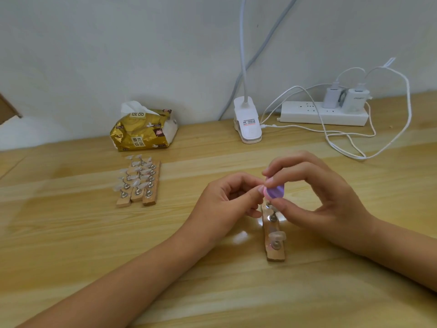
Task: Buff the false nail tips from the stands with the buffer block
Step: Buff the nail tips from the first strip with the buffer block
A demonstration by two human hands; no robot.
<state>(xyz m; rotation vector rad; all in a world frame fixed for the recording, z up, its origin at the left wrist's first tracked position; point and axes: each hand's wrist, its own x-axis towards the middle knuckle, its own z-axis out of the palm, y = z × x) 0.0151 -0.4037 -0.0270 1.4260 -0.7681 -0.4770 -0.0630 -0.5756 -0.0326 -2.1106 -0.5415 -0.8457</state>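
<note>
Centrally on the bench, right hand grips buffer block; left hand pinches beside it, contents unclear; tissue pack reads 原木纯品.

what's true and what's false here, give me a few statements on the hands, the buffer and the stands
The right hand holds the purple buffer block. True.
The left hand lies flat with fingers spread. False: its fingers are curled, tips by the buffer block.
Three wooden stands lie side by side near the tissue pack. True.
The single stand below the hands is bare. False: a nail tip sits on it.
</note>
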